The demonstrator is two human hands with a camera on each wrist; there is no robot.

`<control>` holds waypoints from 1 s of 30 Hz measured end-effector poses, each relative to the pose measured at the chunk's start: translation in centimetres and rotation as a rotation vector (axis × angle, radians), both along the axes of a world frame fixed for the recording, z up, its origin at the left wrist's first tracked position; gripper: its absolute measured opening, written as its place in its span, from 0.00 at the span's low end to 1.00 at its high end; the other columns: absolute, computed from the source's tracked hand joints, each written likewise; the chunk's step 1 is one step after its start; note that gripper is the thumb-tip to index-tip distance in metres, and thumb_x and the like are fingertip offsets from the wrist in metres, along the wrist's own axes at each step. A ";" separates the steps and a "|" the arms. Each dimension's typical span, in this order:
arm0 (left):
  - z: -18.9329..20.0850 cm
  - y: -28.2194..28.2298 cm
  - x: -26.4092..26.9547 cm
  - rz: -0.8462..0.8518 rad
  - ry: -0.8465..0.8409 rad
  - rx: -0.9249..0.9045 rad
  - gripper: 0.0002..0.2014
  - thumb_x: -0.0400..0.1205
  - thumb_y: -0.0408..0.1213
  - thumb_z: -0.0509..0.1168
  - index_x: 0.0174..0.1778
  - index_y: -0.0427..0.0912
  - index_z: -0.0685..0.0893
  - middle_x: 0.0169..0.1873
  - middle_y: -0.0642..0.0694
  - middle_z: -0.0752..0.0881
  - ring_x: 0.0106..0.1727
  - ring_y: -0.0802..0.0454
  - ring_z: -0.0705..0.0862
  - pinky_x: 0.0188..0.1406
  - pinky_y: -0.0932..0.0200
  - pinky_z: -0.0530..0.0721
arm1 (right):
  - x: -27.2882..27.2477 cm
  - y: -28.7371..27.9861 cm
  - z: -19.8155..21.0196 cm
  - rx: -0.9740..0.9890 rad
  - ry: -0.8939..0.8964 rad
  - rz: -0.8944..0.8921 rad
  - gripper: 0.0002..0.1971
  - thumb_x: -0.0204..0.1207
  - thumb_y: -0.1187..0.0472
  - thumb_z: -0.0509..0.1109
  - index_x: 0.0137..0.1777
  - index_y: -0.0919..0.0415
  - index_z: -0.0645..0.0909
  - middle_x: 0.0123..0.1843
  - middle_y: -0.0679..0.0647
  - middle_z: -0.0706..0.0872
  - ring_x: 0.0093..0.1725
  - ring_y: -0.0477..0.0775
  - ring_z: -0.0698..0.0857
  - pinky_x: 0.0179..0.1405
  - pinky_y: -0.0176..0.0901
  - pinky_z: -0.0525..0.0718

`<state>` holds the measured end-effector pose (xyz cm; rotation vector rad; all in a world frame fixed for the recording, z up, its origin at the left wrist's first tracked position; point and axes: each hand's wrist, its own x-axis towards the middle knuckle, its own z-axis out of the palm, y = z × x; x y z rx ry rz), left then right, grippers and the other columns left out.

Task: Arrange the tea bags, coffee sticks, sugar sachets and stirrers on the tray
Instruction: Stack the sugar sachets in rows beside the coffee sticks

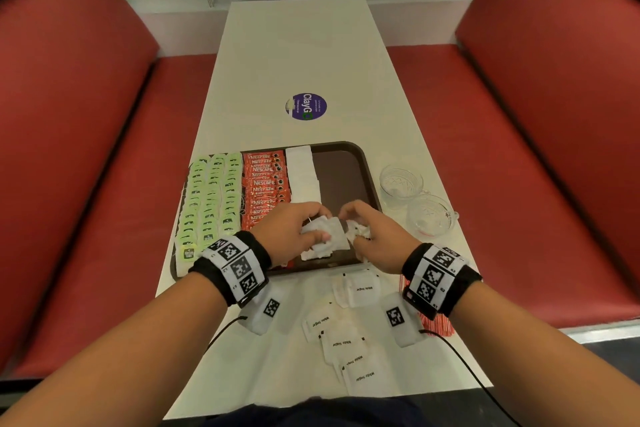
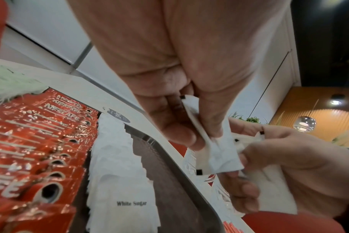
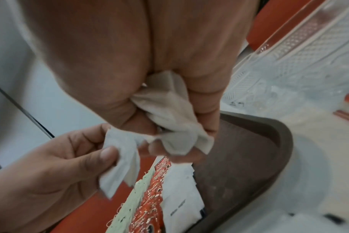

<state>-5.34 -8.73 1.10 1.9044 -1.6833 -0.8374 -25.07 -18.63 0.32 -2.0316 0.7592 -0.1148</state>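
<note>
Both hands work over the near end of the dark brown plastic tray (image 1: 349, 156). The left hand (image 1: 287, 232) pinches a small fan of white paper sugar sachets (image 1: 323, 236) between thumb and fingertips, and the right hand (image 1: 372, 236) has its fingers curled round a crumpled bunch of the same sachets (image 1: 358, 230), apparently feeding them across one at a time so they can be squared up before laying down; exactly how many each hand holds is hard to tell.

Directly beyond the hands, a column of sachets already laid (image 1: 301, 173) runs from the tray's far edge toward them, so the held ones likely extend it. To its left lie the overlapped red Nescafe coffee sticks (image 1: 265, 180), then three rows of pale green tea bags (image 1: 211, 194) at the left edge. The tray's right strip is bare, probably kept for stirrers.

Nearer the person, more loose "White Sugar" sachets (image 1: 346, 343) wait on the white table (image 1: 298, 55). Two clear patterned glass cups (image 1: 415, 198) stand right of the tray.
</note>
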 end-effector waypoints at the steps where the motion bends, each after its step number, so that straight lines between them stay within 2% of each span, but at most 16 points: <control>1: -0.2 -0.2 0.0 0.025 0.015 -0.017 0.09 0.80 0.45 0.73 0.53 0.61 0.82 0.45 0.57 0.88 0.44 0.61 0.85 0.43 0.63 0.81 | 0.3 0.1 0.1 0.045 -0.038 -0.005 0.17 0.79 0.70 0.65 0.62 0.50 0.77 0.57 0.42 0.84 0.43 0.38 0.87 0.37 0.32 0.81; 3: -0.5 -0.6 0.1 0.073 0.042 -0.039 0.08 0.80 0.44 0.74 0.53 0.58 0.84 0.43 0.57 0.88 0.42 0.61 0.85 0.40 0.64 0.80 | 0.8 0.1 0.1 0.083 -0.101 -0.031 0.12 0.80 0.66 0.70 0.61 0.52 0.82 0.46 0.42 0.87 0.36 0.35 0.85 0.36 0.28 0.78; 5: -0.6 -0.9 0.2 0.107 0.109 -0.048 0.08 0.80 0.42 0.74 0.53 0.55 0.85 0.42 0.56 0.89 0.40 0.60 0.87 0.40 0.61 0.85 | 1.3 -0.2 0.1 0.051 -0.117 -0.076 0.06 0.81 0.59 0.73 0.56 0.54 0.84 0.40 0.44 0.88 0.34 0.38 0.86 0.35 0.28 0.78; 7: -0.5 -1.2 0.3 0.122 0.174 -0.046 0.06 0.81 0.39 0.74 0.52 0.52 0.87 0.40 0.54 0.90 0.37 0.59 0.89 0.40 0.60 0.88 | 1.6 -0.8 -0.4 -0.009 -0.098 -0.126 0.03 0.81 0.57 0.73 0.51 0.54 0.83 0.36 0.43 0.85 0.30 0.37 0.83 0.33 0.30 0.76; 10: -0.2 -2.6 1.4 0.112 0.078 -0.050 0.02 0.81 0.43 0.73 0.47 0.55 0.86 0.39 0.57 0.89 0.38 0.63 0.86 0.39 0.64 0.82 | 2.0 -1.7 -0.9 -0.087 -0.072 -0.182 0.04 0.81 0.55 0.73 0.47 0.53 0.83 0.35 0.42 0.83 0.30 0.37 0.78 0.33 0.33 0.71; 13: 0.1 -4.9 3.1 0.052 -0.035 -0.064 0.03 0.79 0.48 0.74 0.46 0.57 0.87 0.44 0.57 0.87 0.44 0.59 0.83 0.45 0.55 0.83 | 2.4 -2.7 -1.0 -0.098 -0.077 -0.253 0.06 0.82 0.55 0.72 0.46 0.55 0.82 0.33 0.43 0.81 0.29 0.38 0.77 0.29 0.29 0.70; 15: 0.9 -6.7 4.2 0.042 -0.054 -0.052 0.03 0.80 0.46 0.74 0.48 0.56 0.89 0.43 0.58 0.87 0.45 0.59 0.83 0.48 0.55 0.83 | 2.7 -3.4 -0.9 -0.106 -0.091 -0.305 0.07 0.82 0.55 0.72 0.46 0.57 0.82 0.33 0.43 0.80 0.29 0.40 0.76 0.30 0.33 0.71; 17: 1.8 -8.6 5.0 0.021 -0.032 -0.006 0.05 0.81 0.44 0.73 0.50 0.52 0.91 0.43 0.61 0.87 0.47 0.63 0.83 0.51 0.60 0.81 | 3.1 -4.1 -0.9 -0.111 -0.107 -0.356 0.09 0.82 0.53 0.72 0.46 0.59 0.82 0.34 0.43 0.80 0.32 0.41 0.76 0.32 0.35 0.72; 20: 2.4 -11.0 6.0 -0.007 -0.047 0.029 0.06 0.81 0.44 0.72 0.53 0.51 0.91 0.42 0.59 0.89 0.45 0.65 0.84 0.48 0.66 0.80 | 3.7 -5.0 -0.8 -0.082 -0.110 -0.425 0.11 0.82 0.51 0.72 0.46 0.59 0.81 0.32 0.44 0.79 0.28 0.42 0.74 0.29 0.37 0.70; 23: 1.6 -13.4 7.9 0.161 0.048 -0.026 0.06 0.83 0.38 0.71 0.53 0.42 0.90 0.40 0.48 0.91 0.37 0.58 0.87 0.42 0.64 0.86 | 3.7 -5.8 -1.1 -0.036 -0.118 -0.466 0.12 0.82 0.49 0.72 0.44 0.56 0.79 0.32 0.47 0.82 0.26 0.44 0.74 0.30 0.38 0.72; 25: 0.5 -15.0 9.1 0.308 0.098 -0.031 0.03 0.83 0.33 0.70 0.50 0.39 0.87 0.40 0.40 0.91 0.35 0.54 0.89 0.40 0.61 0.89 | 3.6 -6.1 -1.3 -0.016 -0.101 -0.458 0.13 0.82 0.48 0.72 0.45 0.57 0.79 0.39 0.53 0.87 0.29 0.49 0.79 0.33 0.42 0.77; 26: -0.2 -15.8 9.4 0.366 0.113 -0.009 0.02 0.83 0.31 0.70 0.50 0.39 0.85 0.40 0.38 0.91 0.35 0.52 0.91 0.40 0.59 0.90 | 3.5 -6.1 -1.4 -0.009 -0.090 -0.449 0.13 0.82 0.48 0.72 0.46 0.58 0.80 0.42 0.55 0.89 0.31 0.50 0.81 0.35 0.44 0.79; 30: -3.2 -18.6 9.3 0.485 0.156 0.130 0.10 0.82 0.28 0.68 0.53 0.45 0.78 0.43 0.36 0.91 0.39 0.47 0.92 0.44 0.50 0.92 | 3.7 -6.0 -1.2 0.021 -0.069 -0.414 0.13 0.82 0.49 0.72 0.49 0.59 0.81 0.46 0.55 0.90 0.37 0.51 0.85 0.41 0.50 0.85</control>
